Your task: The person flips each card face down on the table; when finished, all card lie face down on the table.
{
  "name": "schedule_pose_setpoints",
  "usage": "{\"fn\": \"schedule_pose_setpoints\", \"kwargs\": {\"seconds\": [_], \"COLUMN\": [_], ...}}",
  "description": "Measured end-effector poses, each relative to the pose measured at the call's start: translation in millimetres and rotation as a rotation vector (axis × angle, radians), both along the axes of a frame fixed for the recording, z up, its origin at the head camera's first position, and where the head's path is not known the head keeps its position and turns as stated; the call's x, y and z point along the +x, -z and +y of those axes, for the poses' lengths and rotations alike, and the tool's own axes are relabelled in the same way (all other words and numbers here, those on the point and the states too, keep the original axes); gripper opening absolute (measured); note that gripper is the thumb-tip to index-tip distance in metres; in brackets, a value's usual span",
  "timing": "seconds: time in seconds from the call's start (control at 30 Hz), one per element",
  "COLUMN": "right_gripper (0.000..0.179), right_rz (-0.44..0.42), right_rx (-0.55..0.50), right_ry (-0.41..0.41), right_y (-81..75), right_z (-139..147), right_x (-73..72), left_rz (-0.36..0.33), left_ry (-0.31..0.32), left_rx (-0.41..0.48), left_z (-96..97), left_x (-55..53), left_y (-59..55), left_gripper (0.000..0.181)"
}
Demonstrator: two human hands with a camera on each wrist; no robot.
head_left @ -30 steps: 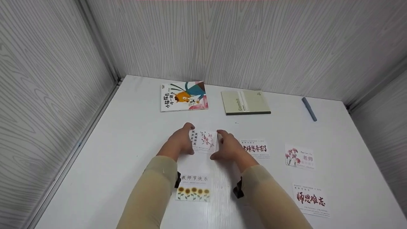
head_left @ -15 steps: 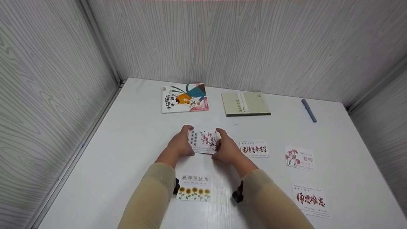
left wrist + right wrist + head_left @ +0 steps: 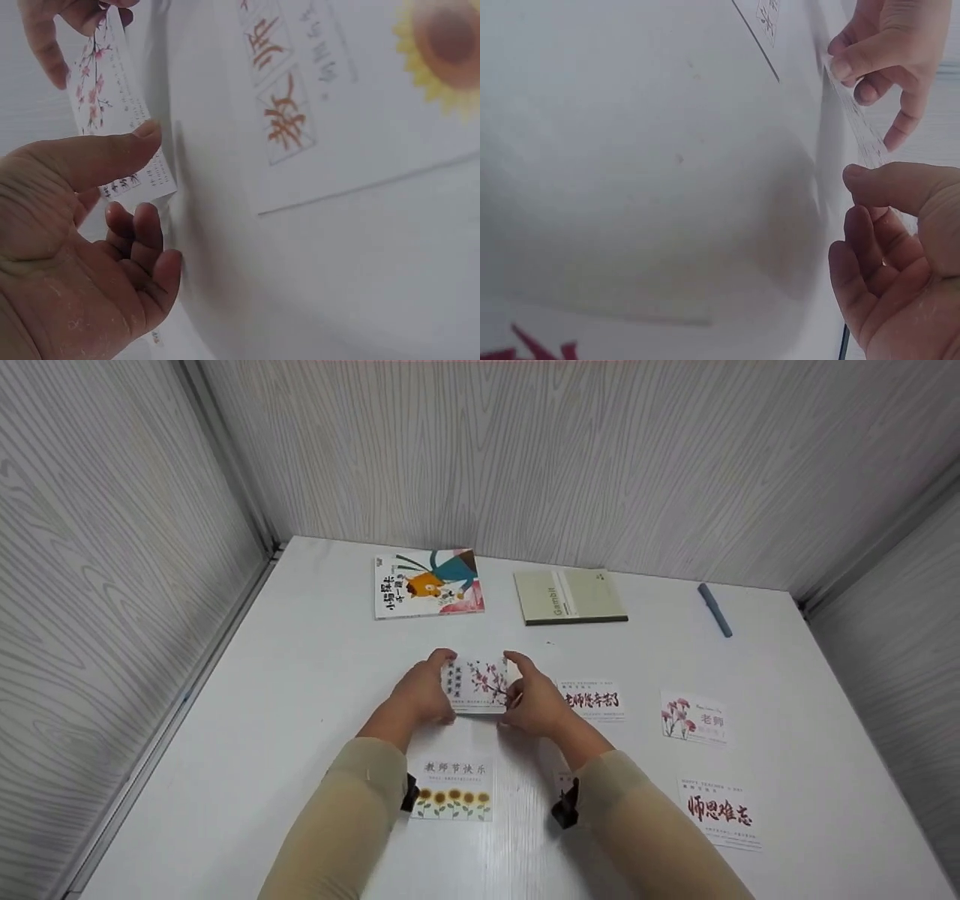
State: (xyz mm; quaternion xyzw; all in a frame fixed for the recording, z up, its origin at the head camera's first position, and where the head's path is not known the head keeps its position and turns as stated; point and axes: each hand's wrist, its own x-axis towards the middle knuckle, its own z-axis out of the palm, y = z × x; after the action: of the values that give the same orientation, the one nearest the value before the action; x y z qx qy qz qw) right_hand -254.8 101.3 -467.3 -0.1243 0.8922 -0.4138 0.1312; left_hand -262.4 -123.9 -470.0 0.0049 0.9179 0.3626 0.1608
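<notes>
Between both hands is a white greeting card (image 3: 478, 682) with pink blossom branches and dark Chinese writing, near the middle of the table. My left hand (image 3: 424, 690) grips its left edge, with thumb at the near side. My right hand (image 3: 536, 701) grips the right edge. In the left wrist view, the left thumb lies over the tilted card (image 3: 105, 82). The right wrist view shows the card (image 3: 862, 131) nearly edge-on, the right fingers (image 3: 855, 262) curled behind it. Nearer the body lies a sunflower card (image 3: 452, 793), between the forearms.
To the right lie a red-lettered card (image 3: 596, 701), a carnation card (image 3: 694, 720) and another red-lettered card (image 3: 720, 814). A card corner (image 3: 564, 781) peeks out by the right wrist. At the back are a picture book (image 3: 429, 585), a green notebook (image 3: 574, 596) and a blue-grey pen (image 3: 715, 610).
Both hands have kept their grip on the blossom card. Its face has tilted and now shows more clearly, without the earlier pale glare. The head view has shifted slightly.
</notes>
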Motion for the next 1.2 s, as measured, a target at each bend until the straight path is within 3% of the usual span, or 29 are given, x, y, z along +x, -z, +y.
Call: {"fn": "schedule_pose_setpoints", "kwargs": {"seconds": [0.2, 0.37, 0.57, 0.73, 0.97, 1.2], "right_gripper": [0.109, 0.110, 0.108, 0.106, 0.107, 0.115], "right_rz": [-0.022, -0.032, -0.020, 0.004, 0.035, -0.006], "right_rx": [-0.082, -0.093, -0.089, -0.079, -0.116, -0.209], "right_ry": [0.006, -0.013, -0.045, -0.079, -0.118, -0.126], "right_y": [-6.0, -10.8, -24.7, -35.1, -45.2, -50.3], "right_z": [5, 6, 10, 12, 15, 24], "right_x": [1.3, 1.3, 1.1, 2.3, 4.3, 4.4], "left_rz": [0.114, 0.230, 0.299, 0.309, 0.317, 0.230], "left_ry": [0.032, 0.101, 0.193, 0.241, 0.260, 0.180], "left_rx": [-0.070, -0.138, -0.188, -0.186, -0.156, 0.063], "left_z": [6.8, 15.3, 29.7, 42.8, 50.5, 43.8], "left_x": [4.4, 7.6, 7.3, 8.5, 8.6, 8.0], "left_y": [-9.7, -13.9, -26.7, -36.0, -43.7, -53.7], "left_gripper": [0.113, 0.108, 0.113, 0.113, 0.106, 0.108]}}
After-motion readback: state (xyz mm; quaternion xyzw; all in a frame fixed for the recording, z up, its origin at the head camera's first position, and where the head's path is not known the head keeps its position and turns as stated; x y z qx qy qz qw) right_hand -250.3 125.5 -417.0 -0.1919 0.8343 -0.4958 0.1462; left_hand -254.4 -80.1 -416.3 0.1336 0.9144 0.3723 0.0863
